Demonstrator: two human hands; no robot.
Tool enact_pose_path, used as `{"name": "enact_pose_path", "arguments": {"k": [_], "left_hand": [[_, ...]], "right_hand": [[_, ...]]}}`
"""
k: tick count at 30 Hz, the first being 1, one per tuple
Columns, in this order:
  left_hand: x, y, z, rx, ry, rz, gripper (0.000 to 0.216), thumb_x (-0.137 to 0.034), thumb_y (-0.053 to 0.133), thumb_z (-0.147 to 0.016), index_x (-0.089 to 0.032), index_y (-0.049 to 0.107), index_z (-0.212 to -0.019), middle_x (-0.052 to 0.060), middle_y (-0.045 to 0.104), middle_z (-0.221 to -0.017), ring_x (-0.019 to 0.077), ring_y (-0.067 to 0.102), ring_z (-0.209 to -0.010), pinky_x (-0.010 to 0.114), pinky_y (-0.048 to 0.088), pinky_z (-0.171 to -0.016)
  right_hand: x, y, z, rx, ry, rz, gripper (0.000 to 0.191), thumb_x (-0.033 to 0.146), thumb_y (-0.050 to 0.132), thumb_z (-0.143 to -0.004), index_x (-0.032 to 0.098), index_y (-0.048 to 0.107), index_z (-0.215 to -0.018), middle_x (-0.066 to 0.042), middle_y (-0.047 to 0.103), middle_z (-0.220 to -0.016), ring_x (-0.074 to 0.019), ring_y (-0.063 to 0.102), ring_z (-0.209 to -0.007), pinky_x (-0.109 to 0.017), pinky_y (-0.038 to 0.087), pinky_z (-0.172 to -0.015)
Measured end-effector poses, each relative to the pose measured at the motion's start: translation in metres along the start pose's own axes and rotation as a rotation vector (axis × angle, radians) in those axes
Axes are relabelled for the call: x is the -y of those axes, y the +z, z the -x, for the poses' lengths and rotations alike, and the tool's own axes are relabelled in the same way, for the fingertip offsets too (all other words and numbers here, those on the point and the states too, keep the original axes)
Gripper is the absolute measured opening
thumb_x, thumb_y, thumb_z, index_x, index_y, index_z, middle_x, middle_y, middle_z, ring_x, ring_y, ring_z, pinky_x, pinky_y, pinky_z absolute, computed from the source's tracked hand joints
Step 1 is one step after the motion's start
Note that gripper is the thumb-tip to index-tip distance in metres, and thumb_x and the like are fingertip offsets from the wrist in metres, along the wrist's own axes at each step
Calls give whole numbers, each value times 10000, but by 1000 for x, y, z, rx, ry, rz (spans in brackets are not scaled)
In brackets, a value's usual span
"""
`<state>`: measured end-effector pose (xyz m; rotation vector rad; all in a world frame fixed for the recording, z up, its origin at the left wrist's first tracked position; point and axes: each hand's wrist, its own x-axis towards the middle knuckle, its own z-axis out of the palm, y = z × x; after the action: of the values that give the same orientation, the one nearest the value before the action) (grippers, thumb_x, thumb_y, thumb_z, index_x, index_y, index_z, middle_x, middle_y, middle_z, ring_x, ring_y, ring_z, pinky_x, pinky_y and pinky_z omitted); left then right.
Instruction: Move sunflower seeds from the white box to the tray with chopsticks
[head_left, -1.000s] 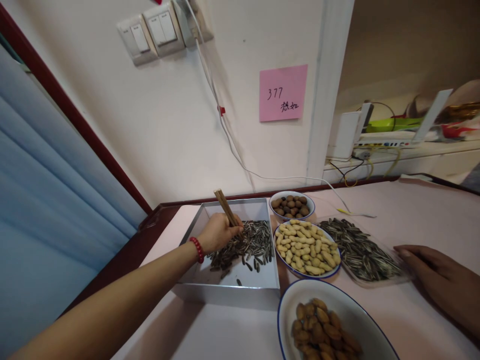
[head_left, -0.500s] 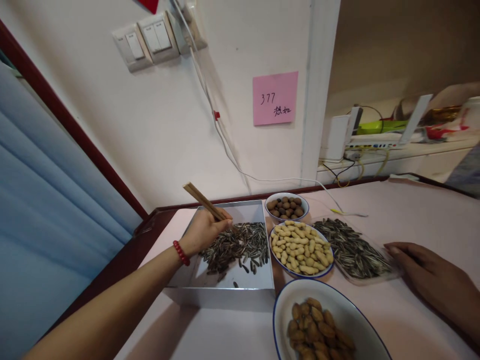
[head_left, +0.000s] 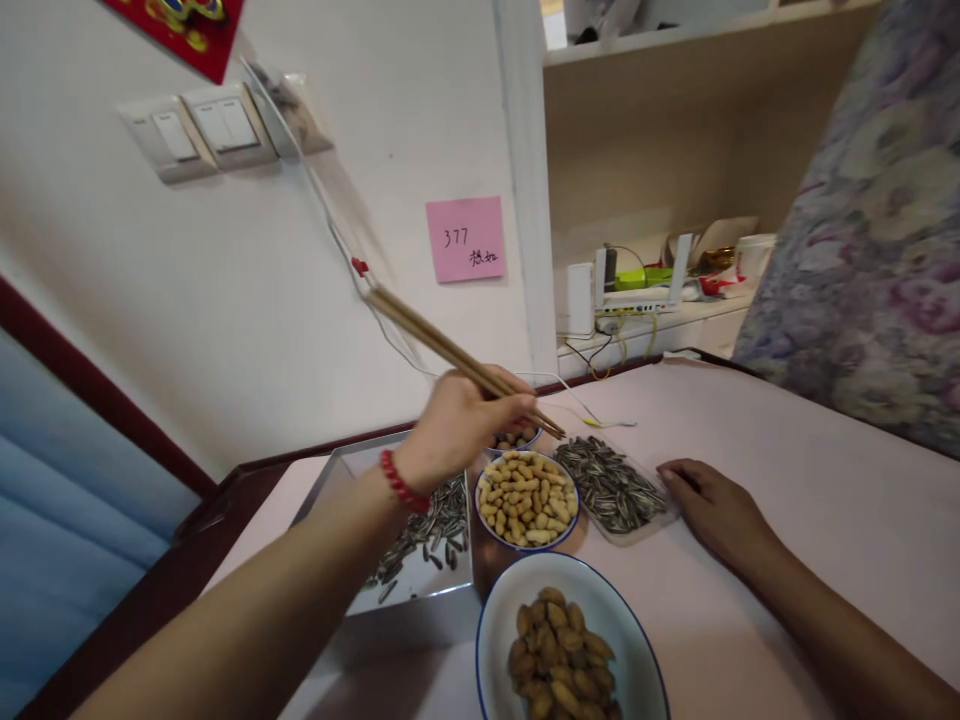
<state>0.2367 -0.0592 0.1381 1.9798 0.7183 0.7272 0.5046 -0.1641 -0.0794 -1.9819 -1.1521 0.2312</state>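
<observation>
Left-hand grip (head_left: 474, 415) is narrow, closed round a pair of wooden chopsticks (head_left: 435, 340) that slope down to the right, their tips at the far left corner of a clear tray (head_left: 634, 538). Sunflower seeds (head_left: 611, 485) fill the tray, which sits on the counter (head_left: 795, 440). At its right edge lies the right hand (head_left: 716, 510); the view is too coarse to tell whether it pinches the rim, or whether the tips hold a seed. Just left of the tray is a bowl (head_left: 517, 545) of peanuts (head_left: 529, 497); farther left, a silvery box (head_left: 412, 625) holds more seeds. Nearest stands a larger bowl (head_left: 622, 610) of almonds (head_left: 559, 650). Slipping seems the likeliest trouble: slim, smooth seeds could escape uneven tips and scatter among the peanuts, and the light tray might slide if nudged unsteadied. On the wall (head_left: 405, 120), a pink note (head_left: 465, 240) reads "377" above two handwritten Chinese characters.
</observation>
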Motion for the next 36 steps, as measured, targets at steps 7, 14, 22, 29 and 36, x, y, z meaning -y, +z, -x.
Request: {"name": "enact_pose_path", "arguments": {"k": [7, 14, 22, 29, 36], "left_hand": [[23, 69, -27, 179, 76, -231, 166, -268, 626, -752, -143, 716, -813, 51, 710, -755, 161, 643, -705, 256, 509, -648], [4, 12, 4, 87, 29, -62, 208, -304, 638, -773, -118, 686, -854, 66, 708, -763, 159, 648, -688, 257, 531, -625], [33, -85, 57, -132, -148, -78, 299, -379, 682, -742, -110, 655, -871, 65, 706, -751, 172, 662, -716, 294, 549, -685], [91, -99, 66, 93, -266, -270, 203, -315, 661, -729, -148, 692, -838, 50, 720, -789, 184, 655, -750, 276, 507, -678], [117, -95, 57, 233, -235, -338, 199, -224, 616, -741, -161, 697, -911, 35, 727, -860, 175, 657, -826, 266, 500, -762]], "right_hand": [[0, 0, 0, -15, -32, -18, 356, 486, 385, -827, 233, 622, -908, -35, 654, -969, -209, 581, -922, -335, 439, -814], [-3, 1, 0, -14, 11, -12, 384, 512, 401, -803, 233, 634, -927, -36, 663, -976, -218, 591, -921, -350, 444, -819], [-7, -1, 1, 16, 77, 34, 415, 568, 416, -760, 254, 639, -916, -40, 668, -1023, -247, 585, -997, -363, 433, -864], [-16, -1, -2, 28, 131, 101, 485, 638, 402, -702, 262, 638, -896, -44, 668, -1042, -272, 574, -1039, -387, 427, -893], [-19, 0, -3, 30, 152, 103, 521, 658, 370, -668, 274, 642, -893, -24, 667, -1054, -255, 570, -1050, -386, 413, -927]]}}
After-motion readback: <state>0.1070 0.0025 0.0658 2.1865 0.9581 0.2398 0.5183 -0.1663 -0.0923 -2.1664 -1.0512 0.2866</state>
